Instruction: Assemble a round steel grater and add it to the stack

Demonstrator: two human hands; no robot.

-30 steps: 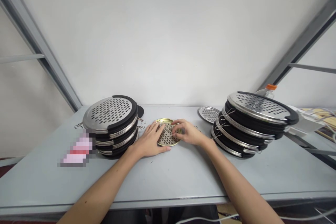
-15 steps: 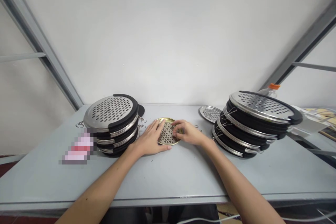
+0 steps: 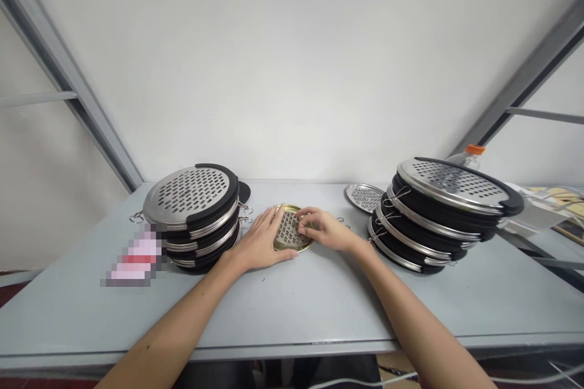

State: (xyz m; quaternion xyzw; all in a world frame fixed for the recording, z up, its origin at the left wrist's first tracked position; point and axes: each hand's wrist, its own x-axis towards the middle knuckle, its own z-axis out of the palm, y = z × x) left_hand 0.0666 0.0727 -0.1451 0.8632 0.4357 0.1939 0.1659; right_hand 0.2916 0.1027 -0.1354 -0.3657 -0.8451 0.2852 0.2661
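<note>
A round perforated metal disc [image 3: 288, 230] with a gold-coloured rim lies flat on the table in front of me. My left hand [image 3: 262, 240] rests along its left side, fingers stretched out and thumb apart. Over the disc's right part, my right hand [image 3: 325, 230] has its thumb and fingertips drawn together in a pinch near the holes. Whatever sits between those fingertips, if anything, is too small to make out. Both hands partly cover the rim.
A stack of perforated metal discs with black edging [image 3: 191, 194] stands left; a similar, taller stack [image 3: 451, 188] stands right. Behind lies a loose perforated disc [image 3: 365, 197]. Small metal hooks [image 3: 340, 219] lie nearby. A bottle with an orange cap [image 3: 474, 150] is at the back right.
The view has shifted very slightly. Both hands stay at the disc in nearly the same pose, and the stacks have not moved.
</note>
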